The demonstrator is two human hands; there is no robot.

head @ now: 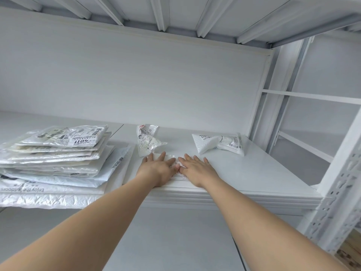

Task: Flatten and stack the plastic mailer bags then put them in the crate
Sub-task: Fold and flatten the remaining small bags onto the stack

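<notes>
A small white mailer bag (176,162) lies flat near the front edge of the white shelf (263,173). My left hand (157,169) and my right hand (196,169) press on it side by side, palms down with fingers straight and spread; the hands hide most of it. To the left stands a stack of several flattened mailer bags (56,159), the top one printed with labels. Behind my hands a crumpled mailer bag (147,140) stands bunched up. Another crumpled mailer bag (219,143) lies to the right. No crate is in view.
The shelf sits at chest height with a white back panel (136,81) behind it and a ribbed shelf underside (175,14) overhead. A perforated white upright post (340,182) stands at the right, with further shelving beyond it.
</notes>
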